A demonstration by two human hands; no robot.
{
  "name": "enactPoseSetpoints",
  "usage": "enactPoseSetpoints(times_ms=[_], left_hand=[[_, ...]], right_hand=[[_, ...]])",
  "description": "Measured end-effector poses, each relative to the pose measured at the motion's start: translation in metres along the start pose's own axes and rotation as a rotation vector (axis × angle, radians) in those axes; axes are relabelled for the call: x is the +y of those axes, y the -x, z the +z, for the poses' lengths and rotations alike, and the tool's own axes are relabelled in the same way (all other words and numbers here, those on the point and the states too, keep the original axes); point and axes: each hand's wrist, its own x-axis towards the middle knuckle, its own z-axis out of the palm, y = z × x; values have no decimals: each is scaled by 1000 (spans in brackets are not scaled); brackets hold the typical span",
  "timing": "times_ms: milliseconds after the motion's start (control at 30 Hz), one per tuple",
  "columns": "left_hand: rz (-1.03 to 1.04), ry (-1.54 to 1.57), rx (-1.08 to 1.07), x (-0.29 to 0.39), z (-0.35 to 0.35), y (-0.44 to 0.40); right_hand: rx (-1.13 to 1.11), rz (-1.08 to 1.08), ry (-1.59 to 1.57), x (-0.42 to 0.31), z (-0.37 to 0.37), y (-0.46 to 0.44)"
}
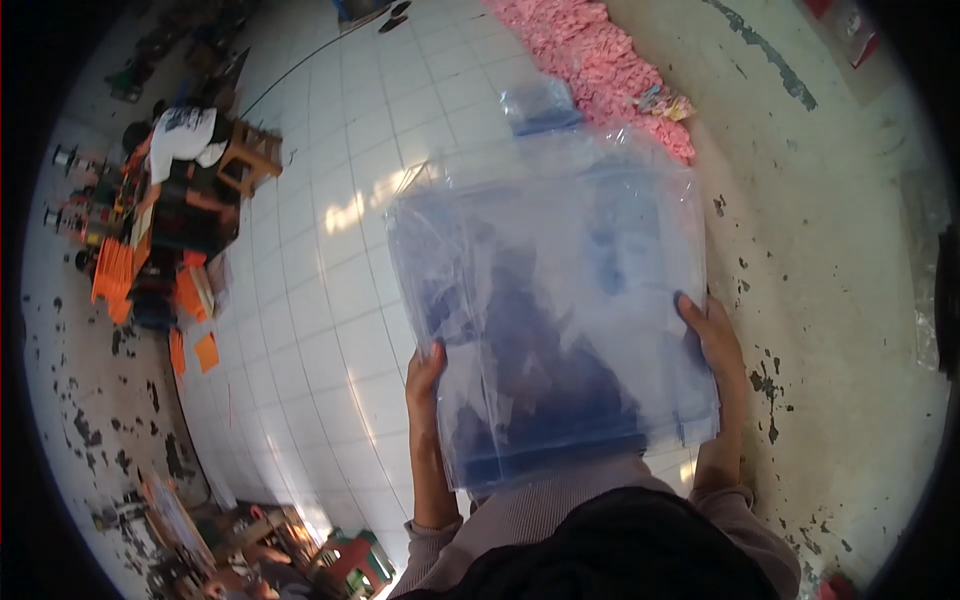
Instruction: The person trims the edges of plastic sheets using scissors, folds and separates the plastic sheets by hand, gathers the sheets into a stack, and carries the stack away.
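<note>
A wide stack of clear, bluish plastic sheets or bags is held up in front of my body, its surface glossy and creased. My left hand grips the stack's left edge, thumb on top and the other fingers hidden beneath. On the opposite edge, my right hand clasps it the same way, a little higher up. Beyond the stack's far edge, a smaller bundle of clear blue plastic lies on the floor.
A long heap of pink material runs along the wall at the upper right. To the left, a person in a white top is beside a wooden stool and machines. Orange pieces hang nearby. White tiles cover the floor.
</note>
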Motion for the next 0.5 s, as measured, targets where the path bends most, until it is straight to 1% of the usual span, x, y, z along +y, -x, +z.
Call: enactPoseSetpoints(times_ms=[33, 100, 200, 233, 333, 400, 433, 500], left_hand=[[-31, 30, 1, 13, 8, -22], [-104, 90, 11, 41, 27, -59], [-115, -4, -100, 34, 30, -140], [-123, -5, -105, 35, 38, -163], [-124, 15, -140, 41, 66, -236], [-125, 52, -187, 43, 88, -289], [-137, 85, -173, 46, 103, -316], [-185, 124, -150, 49, 127, -362]], right_hand=[[42, 1, 43, -8, 6, -16], [34, 61, 73, -28, 13, -53], [13, 117, 32, -44, 18, -119], [4, 132, 9, -48, 18, -140], [3, 96, -63, -62, 20, -210], [-98, 30, -130, -59, 15, -270], [-151, -6, -163, -62, 12, -302], [-133, 31, -98, -71, 12, -358]])
